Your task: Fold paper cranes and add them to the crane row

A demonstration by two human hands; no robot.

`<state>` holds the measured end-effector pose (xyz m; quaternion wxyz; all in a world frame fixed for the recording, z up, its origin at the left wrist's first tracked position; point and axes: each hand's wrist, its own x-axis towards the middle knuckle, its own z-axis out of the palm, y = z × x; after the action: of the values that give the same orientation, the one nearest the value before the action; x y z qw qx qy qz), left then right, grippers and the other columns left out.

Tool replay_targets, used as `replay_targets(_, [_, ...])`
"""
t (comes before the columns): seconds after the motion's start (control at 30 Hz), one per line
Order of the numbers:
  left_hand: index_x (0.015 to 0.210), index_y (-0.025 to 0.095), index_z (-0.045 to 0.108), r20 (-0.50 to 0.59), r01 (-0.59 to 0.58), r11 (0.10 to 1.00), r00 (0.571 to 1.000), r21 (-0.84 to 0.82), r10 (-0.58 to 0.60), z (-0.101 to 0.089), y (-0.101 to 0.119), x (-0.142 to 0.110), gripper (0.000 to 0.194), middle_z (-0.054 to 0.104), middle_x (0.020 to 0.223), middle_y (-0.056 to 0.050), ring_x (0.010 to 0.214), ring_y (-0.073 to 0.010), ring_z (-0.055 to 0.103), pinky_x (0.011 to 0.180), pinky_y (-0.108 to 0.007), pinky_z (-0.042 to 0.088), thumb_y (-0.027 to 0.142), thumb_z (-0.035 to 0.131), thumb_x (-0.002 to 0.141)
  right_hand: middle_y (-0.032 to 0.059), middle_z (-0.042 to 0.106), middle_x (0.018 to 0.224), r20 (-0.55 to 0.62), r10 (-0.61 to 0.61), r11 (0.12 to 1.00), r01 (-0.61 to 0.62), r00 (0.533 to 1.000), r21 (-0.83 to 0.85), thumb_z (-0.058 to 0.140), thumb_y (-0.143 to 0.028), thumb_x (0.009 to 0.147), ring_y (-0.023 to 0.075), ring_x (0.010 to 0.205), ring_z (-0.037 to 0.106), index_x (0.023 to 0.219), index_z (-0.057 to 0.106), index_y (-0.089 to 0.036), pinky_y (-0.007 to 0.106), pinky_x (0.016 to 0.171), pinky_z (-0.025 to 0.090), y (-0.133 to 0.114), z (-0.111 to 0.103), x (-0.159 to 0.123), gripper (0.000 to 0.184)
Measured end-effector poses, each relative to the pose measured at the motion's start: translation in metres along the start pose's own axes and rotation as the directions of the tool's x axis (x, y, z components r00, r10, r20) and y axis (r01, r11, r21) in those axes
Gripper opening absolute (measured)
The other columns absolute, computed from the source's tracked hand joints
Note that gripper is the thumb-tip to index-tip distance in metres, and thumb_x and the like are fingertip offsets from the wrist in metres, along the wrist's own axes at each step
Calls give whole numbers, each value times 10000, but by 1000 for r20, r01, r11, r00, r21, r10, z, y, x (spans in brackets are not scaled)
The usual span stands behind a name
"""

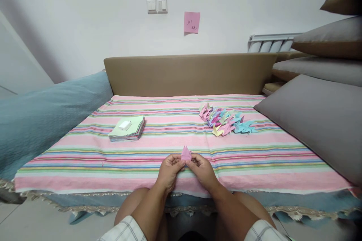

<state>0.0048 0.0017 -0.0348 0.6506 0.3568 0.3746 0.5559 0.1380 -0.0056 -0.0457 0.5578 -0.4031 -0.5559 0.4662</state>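
A small piece of folded pink paper, its tip pointing away from me, is pinched between both my hands over the striped cloth. My left hand grips its left lower corner with thumb and fingers. On the right lower corner, my right hand holds it the same way, the two thumbs almost meeting. Beyond them to the right lies a heap of folded paper cranes in pink, purple, yellow, green and blue. Over to the left is a stack of coloured paper sheets, with a small white box on top.
Striped cloth covers the seat, with a brown backrest behind it. Grey cushions are piled on the right. A blue-covered armrest borders the left. A pink note and light switches are on the wall.
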Motion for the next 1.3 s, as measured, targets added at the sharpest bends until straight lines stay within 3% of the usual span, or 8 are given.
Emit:
replay_targets(0.23, [730, 116, 638, 20, -6, 1000, 1000, 11, 6, 0, 0, -1, 347, 632, 574, 18, 488, -45, 524, 499, -153, 430, 245, 847, 484, 47, 695, 778, -2, 47, 997, -47, 999, 65, 677, -441, 699, 197, 744, 616, 830, 684, -177, 316, 707, 480, 5, -6, 5, 294])
replay_targets(0.4, [859, 120, 647, 67, 10, 1000, 998, 24, -11, 1, 2, -2, 427, 681, 708, -22, 597, -71, 587, 590, -174, 471, 252, 842, 503, 57, 706, 822, -21, 57, 995, -56, 998, 77, 683, -435, 691, 208, 791, 627, 855, 691, -170, 337, 764, 477, 5, -7, 7, 311])
replay_targets(0.6, [777, 127, 597, 14, -8, 1000, 1000, 0, 8, -1, -2, 0, 388, 628, 575, 32, 501, -56, 564, 544, -172, 465, 267, 839, 509, 51, 707, 809, -4, 81, 991, -80, 997, 111, 688, -465, 672, 203, 765, 632, 863, 690, -172, 328, 733, 487, 4, -7, 7, 351])
replay_targets(0.9, [744, 137, 565, 17, -20, 1000, 1000, 14, 20, 1, 0, -2, 386, 600, 524, 54, 464, -51, 541, 508, -162, 440, 276, 835, 506, 37, 700, 771, 34, 113, 983, -116, 993, 139, 710, -452, 651, 192, 729, 631, 843, 688, -176, 318, 720, 483, 5, -8, 8, 338])
replay_targets(1.3, [758, 144, 560, -35, -68, 998, 997, -13, 68, -1, -6, 1, 355, 588, 533, 51, 490, -51, 534, 536, -164, 427, 265, 814, 540, 49, 688, 834, 5, 47, 991, -47, 999, 121, 685, -385, 694, 178, 781, 620, 924, 648, -184, 317, 750, 484, 5, -6, 5, 308])
